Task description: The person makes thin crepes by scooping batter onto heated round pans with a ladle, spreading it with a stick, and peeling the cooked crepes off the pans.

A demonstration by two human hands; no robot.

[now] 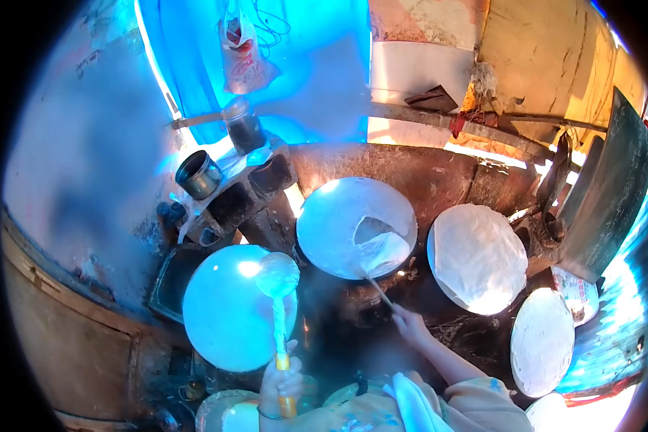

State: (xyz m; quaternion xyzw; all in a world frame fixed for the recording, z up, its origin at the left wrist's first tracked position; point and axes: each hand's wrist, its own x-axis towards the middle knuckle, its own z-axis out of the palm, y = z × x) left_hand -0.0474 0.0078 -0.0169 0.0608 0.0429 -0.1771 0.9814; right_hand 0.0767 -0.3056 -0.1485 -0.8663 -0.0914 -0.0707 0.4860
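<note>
Domed plate [372, 228], beyond the right hand [410, 325]; the pale sheet [384, 253] upon it, apparently partly folded, is best worked at a shallow angle. Left hand [279, 378]: clasped round the ladle [279, 324]. Right: closed on the thin tool [379, 293]. Hanging bag [246, 68], far beyond the left hand: printing illegible.

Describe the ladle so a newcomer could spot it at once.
Start from the blue hanging sheet and go down to the leftmost big pale disc. The ladle shows its round head over that disc's right side, its handle in the left hand. Its yellow grip sets it apart from the thin tool in the right hand.
</note>
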